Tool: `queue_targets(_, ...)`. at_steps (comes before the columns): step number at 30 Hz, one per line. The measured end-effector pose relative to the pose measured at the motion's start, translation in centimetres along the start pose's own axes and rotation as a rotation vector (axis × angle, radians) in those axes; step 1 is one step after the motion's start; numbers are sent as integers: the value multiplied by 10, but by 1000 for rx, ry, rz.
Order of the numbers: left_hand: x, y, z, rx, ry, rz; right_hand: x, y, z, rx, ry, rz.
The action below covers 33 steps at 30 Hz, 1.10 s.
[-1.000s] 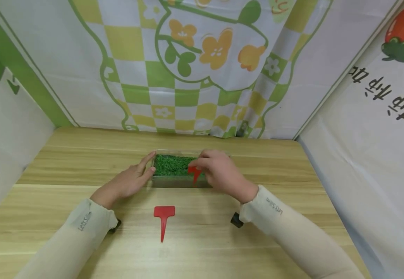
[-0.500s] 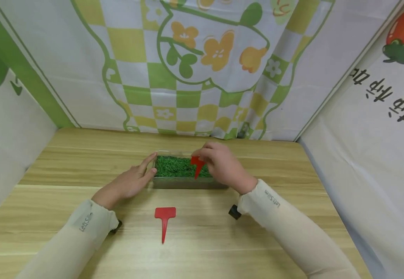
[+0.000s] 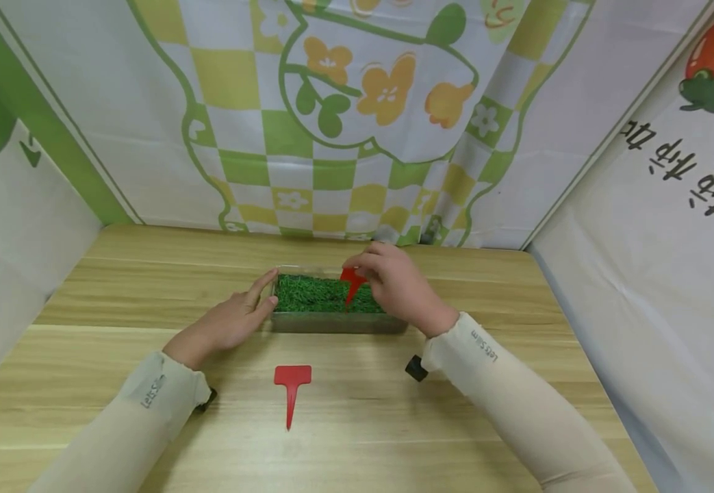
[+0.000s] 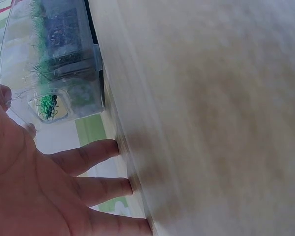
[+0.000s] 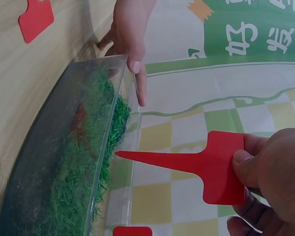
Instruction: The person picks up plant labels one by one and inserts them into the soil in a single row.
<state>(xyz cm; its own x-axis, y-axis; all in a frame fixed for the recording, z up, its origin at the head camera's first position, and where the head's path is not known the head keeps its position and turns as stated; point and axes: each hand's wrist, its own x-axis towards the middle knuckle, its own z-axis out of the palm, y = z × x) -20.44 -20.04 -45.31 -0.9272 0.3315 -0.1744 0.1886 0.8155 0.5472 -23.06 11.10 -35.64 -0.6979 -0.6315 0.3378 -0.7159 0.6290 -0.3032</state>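
A clear box point(image 3: 332, 323) of green artificial grass point(image 3: 306, 294) sits on the table. The left hand point(image 3: 224, 325) is at its left end, thumb and index finger touching it; in the left wrist view that hand's point(image 4: 44, 191) other fingers extend to the tabletop. Thumb and fingers of the right hand point(image 3: 404, 287) pinch the wide head of a red T-shaped marker point(image 3: 352, 279) over the grass. The right wrist view shows the marker's point(image 5: 223, 167) tip near the box's upper edge. Another red marker point(image 3: 293, 376) lies in front of the box.
Behind the wooden table point(image 3: 357, 438) hangs a patterned curtain point(image 3: 285, 164), and white printed cloth point(image 3: 634, 274) lines the right side. A further red piece point(image 5: 132, 231) shows at the bottom edge of the right wrist view. Black devices sit at both wrists.
The right hand has risen and moved slightly back with the pinched marker, whose tip was at the box's front side and is now over the grass. The left hand has stayed put.
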Motion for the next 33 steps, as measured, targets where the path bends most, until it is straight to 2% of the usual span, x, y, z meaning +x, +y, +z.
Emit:
queue_targets(13,1,-1,1,-6,6,-4,8,12,22,-139,-16,-53)
queue_targets(22,-1,0,0,-9,0,2,6,10,27,-176,-60,1)
queue_targets(33,-1,0,0,-2,1,1,7,16,38,-196,-71,-6)
